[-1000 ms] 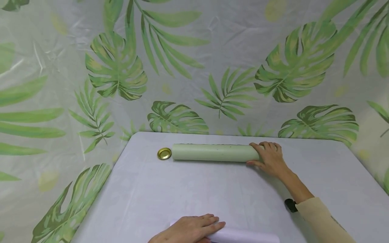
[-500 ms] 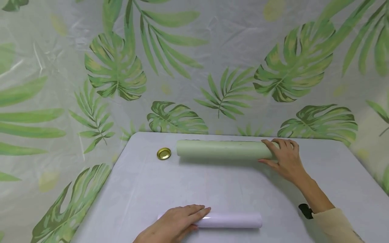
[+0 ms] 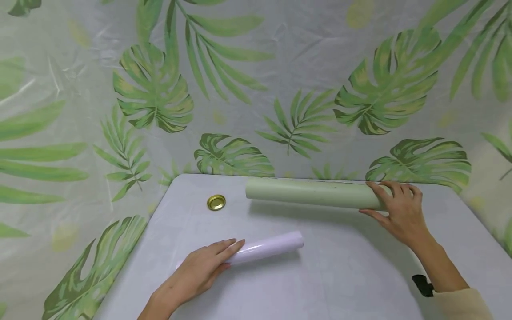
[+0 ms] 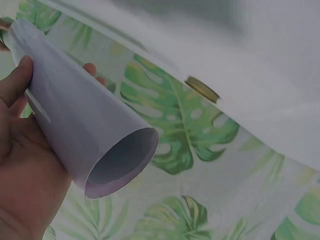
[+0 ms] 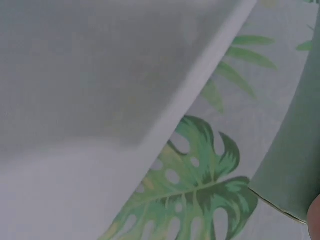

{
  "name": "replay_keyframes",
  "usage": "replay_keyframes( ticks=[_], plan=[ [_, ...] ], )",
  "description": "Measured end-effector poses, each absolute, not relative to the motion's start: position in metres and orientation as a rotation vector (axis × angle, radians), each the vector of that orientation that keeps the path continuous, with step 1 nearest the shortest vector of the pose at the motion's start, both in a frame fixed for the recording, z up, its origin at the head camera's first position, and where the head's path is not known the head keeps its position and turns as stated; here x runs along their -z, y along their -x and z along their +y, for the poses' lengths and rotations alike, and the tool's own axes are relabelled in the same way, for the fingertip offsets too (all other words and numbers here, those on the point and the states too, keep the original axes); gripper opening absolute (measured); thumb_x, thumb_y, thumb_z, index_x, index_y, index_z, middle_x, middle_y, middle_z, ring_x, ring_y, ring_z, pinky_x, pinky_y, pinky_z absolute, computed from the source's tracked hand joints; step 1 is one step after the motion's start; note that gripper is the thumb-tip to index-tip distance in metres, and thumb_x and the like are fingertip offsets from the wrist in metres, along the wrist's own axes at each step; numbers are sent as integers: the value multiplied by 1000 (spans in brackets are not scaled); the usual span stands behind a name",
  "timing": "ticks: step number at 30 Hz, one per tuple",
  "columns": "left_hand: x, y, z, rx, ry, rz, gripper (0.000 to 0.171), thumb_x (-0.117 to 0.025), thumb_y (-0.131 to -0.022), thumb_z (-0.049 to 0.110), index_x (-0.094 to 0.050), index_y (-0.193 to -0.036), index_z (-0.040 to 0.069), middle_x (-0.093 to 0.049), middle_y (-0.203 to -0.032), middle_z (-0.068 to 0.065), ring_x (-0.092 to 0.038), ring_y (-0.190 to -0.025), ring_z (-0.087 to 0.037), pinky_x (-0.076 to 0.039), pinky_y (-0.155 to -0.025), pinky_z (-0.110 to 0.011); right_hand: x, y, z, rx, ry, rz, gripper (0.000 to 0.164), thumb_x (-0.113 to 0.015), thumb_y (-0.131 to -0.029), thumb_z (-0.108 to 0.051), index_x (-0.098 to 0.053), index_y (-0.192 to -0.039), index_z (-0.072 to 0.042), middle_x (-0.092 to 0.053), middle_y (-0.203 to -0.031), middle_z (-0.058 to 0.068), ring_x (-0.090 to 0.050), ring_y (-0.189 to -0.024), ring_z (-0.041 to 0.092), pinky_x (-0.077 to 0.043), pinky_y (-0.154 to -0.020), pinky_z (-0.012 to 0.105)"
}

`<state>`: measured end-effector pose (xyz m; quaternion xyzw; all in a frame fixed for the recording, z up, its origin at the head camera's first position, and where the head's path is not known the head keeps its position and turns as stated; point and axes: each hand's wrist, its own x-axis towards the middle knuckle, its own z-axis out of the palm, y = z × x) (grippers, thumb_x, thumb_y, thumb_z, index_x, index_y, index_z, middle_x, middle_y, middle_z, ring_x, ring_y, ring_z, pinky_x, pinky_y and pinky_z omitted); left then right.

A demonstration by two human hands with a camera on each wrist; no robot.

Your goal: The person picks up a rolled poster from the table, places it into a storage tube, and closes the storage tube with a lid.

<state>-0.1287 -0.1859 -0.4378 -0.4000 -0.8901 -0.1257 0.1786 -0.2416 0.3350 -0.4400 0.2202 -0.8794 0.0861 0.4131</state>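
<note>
My right hand (image 3: pixel 402 213) grips the right end of a pale green roll (image 3: pixel 308 192), thumb below and fingers over the top. The roll hangs above the back of the table and casts a shadow under it. Part of the same roll (image 5: pixel 295 150) shows at the right edge of the right wrist view. In my left hand (image 3: pixel 200 269) is a shorter, glossy white-lilac roll (image 3: pixel 268 248), held tilted with its right end higher. The left wrist view shows this rolled sheet (image 4: pixel 85 105) as hollow, its open end toward the camera. A gold lid (image 3: pixel 216 202) lies back left, touched by neither hand.
The white table (image 3: pixel 320 284) has its back edge against a leaf-patterned sheet (image 3: pixel 300 66), which also hangs down the left side. A dark band (image 3: pixel 422 285) sits at the right wrist.
The green roll has been lifted off the table and shifted right, away from the gold lid. My left hand has raised the white-lilac roll and carried it forward and left, tilting it.
</note>
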Motion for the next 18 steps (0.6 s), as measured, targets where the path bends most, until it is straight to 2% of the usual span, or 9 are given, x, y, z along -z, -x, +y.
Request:
replay_keyframes(
  ticks=[8, 18],
  plan=[
    [420, 137, -215, 376, 963, -2546, 65, -80, -90, 15, -56, -150, 21, -70, -136, -6, -73, -113, -23, -61, -86, -40, 436, 234, 347, -183, -541, -2165, 90, -36, -88, -90, -68, -132, -18, -65, -115, 27, -58, -102, 51, -36, -91, 71],
    [414, 149, -250, 341, 854, -2483, 69, -82, -85, 4, -58, -149, 14, -72, -131, -10, -74, -108, -29, -61, -83, -43, 433, 224, 365, -144, -510, -2209, 93, -35, -88, -90, -67, -133, -15, -63, -117, 30, -56, -102, 54, -34, -89, 72]
  ],
)
